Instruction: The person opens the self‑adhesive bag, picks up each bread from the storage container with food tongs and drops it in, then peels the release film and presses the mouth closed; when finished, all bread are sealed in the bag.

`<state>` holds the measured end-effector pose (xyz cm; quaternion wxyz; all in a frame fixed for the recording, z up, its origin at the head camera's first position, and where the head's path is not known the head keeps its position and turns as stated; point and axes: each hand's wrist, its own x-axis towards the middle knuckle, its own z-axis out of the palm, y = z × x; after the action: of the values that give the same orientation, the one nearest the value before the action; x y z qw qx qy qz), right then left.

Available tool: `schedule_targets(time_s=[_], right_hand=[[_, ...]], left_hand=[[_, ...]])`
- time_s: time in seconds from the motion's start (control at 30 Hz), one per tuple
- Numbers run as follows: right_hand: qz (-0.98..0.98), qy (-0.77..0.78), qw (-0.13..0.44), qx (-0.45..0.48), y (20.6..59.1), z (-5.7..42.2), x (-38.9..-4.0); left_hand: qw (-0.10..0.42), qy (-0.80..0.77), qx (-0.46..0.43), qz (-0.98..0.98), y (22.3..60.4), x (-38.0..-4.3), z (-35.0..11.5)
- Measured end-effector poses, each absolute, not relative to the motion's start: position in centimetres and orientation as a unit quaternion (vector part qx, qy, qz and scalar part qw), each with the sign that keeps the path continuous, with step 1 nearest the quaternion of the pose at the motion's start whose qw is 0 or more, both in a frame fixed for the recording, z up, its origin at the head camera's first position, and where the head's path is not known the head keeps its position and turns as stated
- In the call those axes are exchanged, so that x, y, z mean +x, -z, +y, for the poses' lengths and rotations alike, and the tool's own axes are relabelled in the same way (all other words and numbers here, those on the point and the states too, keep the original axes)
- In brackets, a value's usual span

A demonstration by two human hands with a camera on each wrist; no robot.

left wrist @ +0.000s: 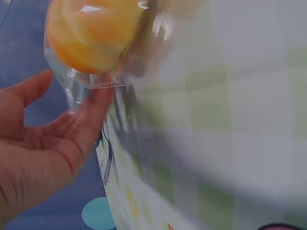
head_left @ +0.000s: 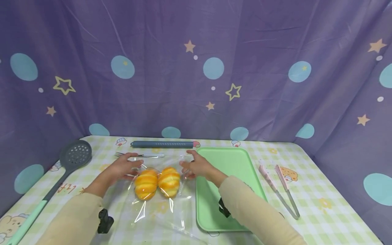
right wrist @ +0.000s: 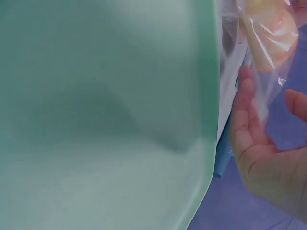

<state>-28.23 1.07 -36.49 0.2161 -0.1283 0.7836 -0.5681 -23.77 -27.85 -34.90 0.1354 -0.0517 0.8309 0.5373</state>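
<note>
Two orange-yellow ridged bread rolls, a left one (head_left: 145, 184) and a right one (head_left: 169, 182), lie side by side inside a clear plastic bag (head_left: 176, 212). At the bag's left edge is my left hand (head_left: 122, 167), its thumb apart from its fingers; in the left wrist view those fingers reach behind the plastic below a roll (left wrist: 96, 38). My right hand (head_left: 200, 166) is at the opposite edge, over the tray's left rim. In the right wrist view its extended fingers (right wrist: 247, 110) touch the plastic, with the thumb standing off.
A green tray (head_left: 226, 156) lies right of the bag, and pink-tipped tongs (head_left: 283, 194) lie beyond it. Behind the bag are a fork (head_left: 153, 156) and a dark blue rod-shaped tool (head_left: 162, 144). A slotted skimmer (head_left: 75, 154) lies at the left on the checked tablecloth.
</note>
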Motion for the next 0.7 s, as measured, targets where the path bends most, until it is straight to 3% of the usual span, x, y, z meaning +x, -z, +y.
schedule_targets(time_s=[0.23, 0.53, 0.7], right_hand=[[0.826, 0.499, 0.204, -0.165, 36.0, 1.8, -27.6], [0.886, 0.360, 0.087, -0.280, 34.8, 2.8, -26.5], [0.872, 0.307, 0.099, -0.369, 34.8, 2.8, -25.9]], left_hand=[[0.151, -0.461, -0.018, 0.874, 34.5, -23.2, -27.6], [0.110, -0.371, 0.038, 0.921, 33.9, -22.3, -27.5], [0.137, -0.366, 0.097, 0.915, 33.5, -22.0, -27.7]])
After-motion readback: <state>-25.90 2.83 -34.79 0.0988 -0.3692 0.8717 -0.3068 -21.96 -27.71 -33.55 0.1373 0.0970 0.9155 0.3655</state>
